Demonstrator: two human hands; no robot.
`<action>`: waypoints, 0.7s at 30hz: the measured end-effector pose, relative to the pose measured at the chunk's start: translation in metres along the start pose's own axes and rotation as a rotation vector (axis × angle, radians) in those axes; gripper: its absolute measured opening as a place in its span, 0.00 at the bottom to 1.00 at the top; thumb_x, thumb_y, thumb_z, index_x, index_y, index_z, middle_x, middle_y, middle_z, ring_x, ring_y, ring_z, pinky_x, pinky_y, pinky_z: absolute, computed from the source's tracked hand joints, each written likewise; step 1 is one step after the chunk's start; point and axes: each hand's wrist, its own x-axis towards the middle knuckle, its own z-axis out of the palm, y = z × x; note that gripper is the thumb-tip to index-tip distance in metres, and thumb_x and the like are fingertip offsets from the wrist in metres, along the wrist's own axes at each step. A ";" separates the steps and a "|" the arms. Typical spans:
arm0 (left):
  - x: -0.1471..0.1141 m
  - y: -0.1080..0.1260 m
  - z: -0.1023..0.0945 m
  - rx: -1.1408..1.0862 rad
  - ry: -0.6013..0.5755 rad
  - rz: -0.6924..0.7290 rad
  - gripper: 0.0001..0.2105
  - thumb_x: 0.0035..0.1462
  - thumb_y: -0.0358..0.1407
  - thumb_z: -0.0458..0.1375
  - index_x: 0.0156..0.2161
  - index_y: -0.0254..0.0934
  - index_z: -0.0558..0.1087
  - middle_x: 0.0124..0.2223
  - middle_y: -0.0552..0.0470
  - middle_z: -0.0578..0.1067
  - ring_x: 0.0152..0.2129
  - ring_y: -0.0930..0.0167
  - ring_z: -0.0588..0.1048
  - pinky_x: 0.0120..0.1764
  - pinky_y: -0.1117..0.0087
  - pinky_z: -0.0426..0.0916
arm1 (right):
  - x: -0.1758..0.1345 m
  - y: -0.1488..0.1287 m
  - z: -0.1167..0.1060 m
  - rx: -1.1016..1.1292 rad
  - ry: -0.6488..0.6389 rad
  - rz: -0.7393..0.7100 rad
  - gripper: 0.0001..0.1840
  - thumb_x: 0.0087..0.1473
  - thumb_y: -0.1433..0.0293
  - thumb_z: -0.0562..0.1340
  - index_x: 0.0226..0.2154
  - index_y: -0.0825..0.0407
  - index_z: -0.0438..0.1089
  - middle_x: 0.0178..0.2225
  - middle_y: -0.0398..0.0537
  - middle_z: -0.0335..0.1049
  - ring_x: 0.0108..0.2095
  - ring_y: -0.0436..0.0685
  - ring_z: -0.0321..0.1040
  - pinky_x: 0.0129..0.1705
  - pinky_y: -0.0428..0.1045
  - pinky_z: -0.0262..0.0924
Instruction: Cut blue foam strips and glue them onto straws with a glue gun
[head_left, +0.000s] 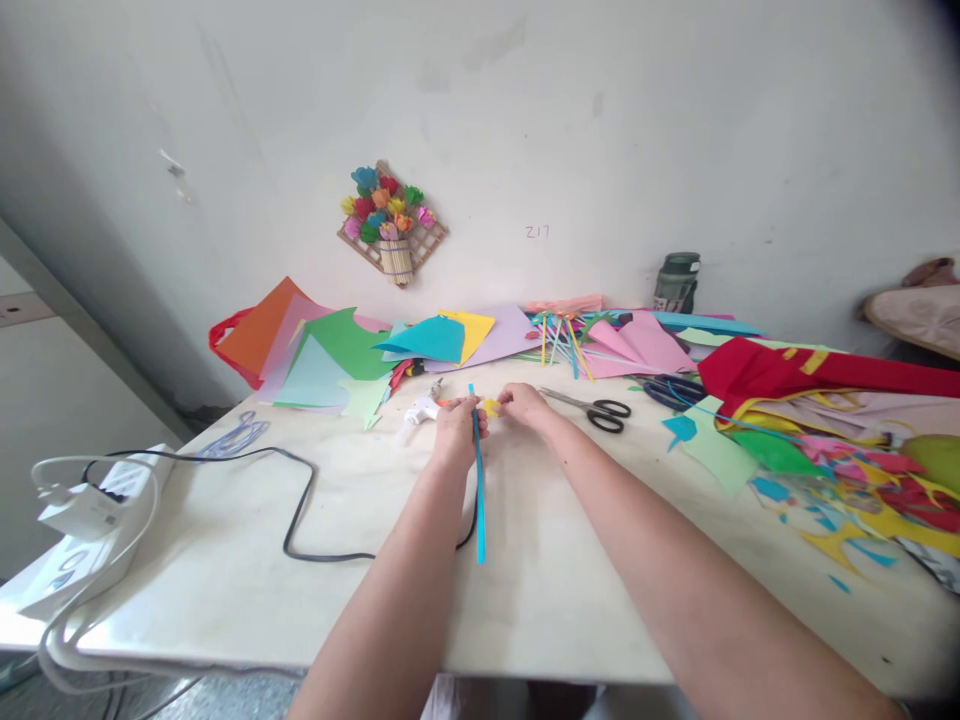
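Observation:
My left hand (456,425) is closed around a narrow blue paper strip (481,500), which hangs down toward the table's front. Close on its right, my right hand (519,402) pinches a small yellow paper piece (491,408) beside the strip's upper part. Whether the yellow piece touches the strip I cannot tell. Just left of my left hand lies a white glue gun (421,411), partly hidden by that hand. A pair of black-handled scissors (606,412) rests to the right of my right hand.
Coloured paper sheets (330,345) line the back. Paper scraps (862,490) and a red cloth-like piece (825,370) cover the right side. A black cable (300,500) crosses the left half from a power strip (97,540). A green bottle (677,283) stands by the wall.

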 end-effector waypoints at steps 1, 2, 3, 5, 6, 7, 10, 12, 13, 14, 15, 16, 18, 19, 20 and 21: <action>0.000 -0.001 0.000 0.001 0.001 0.003 0.07 0.44 0.33 0.55 0.29 0.32 0.63 0.14 0.57 0.63 0.10 0.80 0.60 0.15 0.78 0.56 | 0.000 0.001 0.001 0.094 0.024 0.013 0.05 0.37 0.71 0.61 0.24 0.53 0.69 0.26 0.44 0.70 0.28 0.51 0.65 0.28 0.44 0.55; 0.000 -0.001 0.000 0.003 -0.001 0.005 0.07 0.43 0.33 0.55 0.29 0.32 0.63 0.15 0.57 0.63 0.10 0.80 0.61 0.15 0.78 0.56 | 0.000 0.002 0.001 0.193 0.050 0.032 0.05 0.36 0.72 0.62 0.23 0.53 0.68 0.24 0.43 0.69 0.26 0.50 0.65 0.27 0.43 0.55; 0.000 -0.002 0.000 0.008 -0.006 0.006 0.07 0.43 0.33 0.55 0.29 0.32 0.63 0.15 0.57 0.63 0.10 0.79 0.61 0.15 0.78 0.57 | -0.001 0.003 0.000 0.293 0.071 0.059 0.04 0.36 0.74 0.62 0.23 0.54 0.67 0.23 0.42 0.68 0.24 0.49 0.65 0.25 0.42 0.55; -0.002 -0.002 0.002 0.032 -0.023 0.001 0.07 0.43 0.34 0.55 0.29 0.32 0.64 0.15 0.57 0.64 0.10 0.79 0.62 0.15 0.77 0.58 | -0.005 0.002 -0.004 0.471 0.095 0.128 0.04 0.36 0.76 0.61 0.22 0.54 0.66 0.19 0.40 0.67 0.21 0.47 0.64 0.22 0.41 0.54; -0.003 -0.003 0.004 0.047 -0.032 -0.004 0.07 0.43 0.34 0.55 0.29 0.32 0.64 0.15 0.56 0.64 0.10 0.79 0.62 0.16 0.77 0.58 | -0.007 0.001 -0.007 0.539 0.099 0.160 0.04 0.37 0.76 0.61 0.22 0.54 0.66 0.18 0.40 0.66 0.19 0.47 0.64 0.21 0.41 0.54; -0.004 -0.003 0.005 0.062 -0.043 -0.009 0.08 0.43 0.34 0.56 0.29 0.32 0.64 0.15 0.56 0.65 0.11 0.78 0.63 0.16 0.77 0.58 | -0.010 0.000 -0.010 0.590 0.105 0.183 0.04 0.37 0.77 0.61 0.22 0.55 0.66 0.17 0.40 0.66 0.18 0.46 0.63 0.20 0.41 0.53; -0.006 -0.006 0.008 0.109 -0.075 -0.025 0.10 0.43 0.36 0.57 0.30 0.32 0.65 0.16 0.54 0.67 0.10 0.78 0.63 0.15 0.77 0.57 | -0.016 0.000 -0.019 0.693 0.104 0.206 0.04 0.38 0.78 0.61 0.23 0.56 0.68 0.17 0.40 0.66 0.17 0.45 0.62 0.18 0.40 0.50; -0.005 -0.009 0.009 0.136 -0.095 -0.029 0.12 0.42 0.38 0.58 0.30 0.32 0.66 0.16 0.54 0.67 0.10 0.78 0.63 0.14 0.78 0.56 | -0.018 0.003 -0.022 0.736 0.094 0.214 0.04 0.39 0.77 0.61 0.24 0.57 0.69 0.18 0.42 0.67 0.17 0.45 0.62 0.17 0.40 0.48; -0.005 -0.011 0.009 0.146 -0.104 -0.028 0.13 0.42 0.39 0.58 0.31 0.32 0.66 0.16 0.55 0.67 0.10 0.78 0.63 0.14 0.78 0.55 | -0.018 0.005 -0.022 0.753 0.091 0.218 0.04 0.39 0.76 0.62 0.25 0.57 0.69 0.19 0.42 0.67 0.17 0.45 0.63 0.16 0.40 0.47; -0.004 -0.012 0.009 0.155 -0.113 -0.024 0.13 0.41 0.40 0.59 0.31 0.32 0.66 0.16 0.55 0.67 0.10 0.79 0.62 0.14 0.78 0.55 | -0.019 0.007 -0.022 0.766 0.090 0.220 0.04 0.39 0.76 0.62 0.25 0.57 0.69 0.19 0.43 0.67 0.18 0.45 0.63 0.16 0.40 0.47; -0.004 -0.013 0.009 0.163 -0.121 -0.020 0.14 0.41 0.40 0.59 0.31 0.32 0.66 0.16 0.55 0.67 0.09 0.79 0.62 0.14 0.78 0.54 | -0.019 0.008 -0.022 0.775 0.089 0.219 0.04 0.40 0.76 0.62 0.25 0.57 0.69 0.20 0.43 0.68 0.18 0.45 0.63 0.16 0.40 0.47; -0.004 -0.014 0.009 0.171 -0.128 -0.016 0.14 0.41 0.41 0.59 0.30 0.31 0.66 0.16 0.55 0.67 0.09 0.79 0.61 0.13 0.78 0.54 | -0.019 0.010 -0.022 0.783 0.087 0.216 0.04 0.40 0.76 0.62 0.25 0.57 0.69 0.20 0.43 0.68 0.18 0.45 0.64 0.17 0.40 0.47; -0.004 -0.014 0.010 0.193 -0.137 -0.013 0.14 0.41 0.41 0.59 0.30 0.31 0.66 0.15 0.55 0.66 0.09 0.80 0.60 0.13 0.78 0.54 | -0.019 0.011 -0.023 0.796 0.078 0.201 0.04 0.40 0.76 0.61 0.26 0.57 0.68 0.20 0.43 0.68 0.19 0.45 0.65 0.17 0.40 0.48; -0.004 -0.014 0.011 0.206 -0.144 -0.011 0.14 0.41 0.41 0.59 0.29 0.31 0.66 0.15 0.55 0.66 0.09 0.80 0.60 0.13 0.78 0.54 | -0.019 0.012 -0.023 0.802 0.073 0.190 0.04 0.41 0.76 0.61 0.26 0.57 0.68 0.21 0.43 0.69 0.19 0.45 0.65 0.17 0.40 0.48; -0.005 -0.014 0.011 0.218 -0.156 -0.011 0.13 0.41 0.41 0.59 0.29 0.32 0.66 0.15 0.55 0.66 0.09 0.80 0.60 0.14 0.78 0.54 | -0.019 0.012 -0.024 0.806 0.066 0.176 0.04 0.41 0.76 0.61 0.26 0.57 0.68 0.21 0.43 0.69 0.19 0.45 0.65 0.18 0.40 0.48; -0.005 -0.014 0.012 0.227 -0.171 -0.011 0.13 0.41 0.41 0.59 0.28 0.32 0.66 0.15 0.55 0.67 0.09 0.80 0.60 0.14 0.78 0.55 | -0.019 0.012 -0.024 0.807 0.058 0.163 0.04 0.41 0.76 0.60 0.27 0.56 0.68 0.22 0.43 0.69 0.19 0.45 0.65 0.18 0.40 0.49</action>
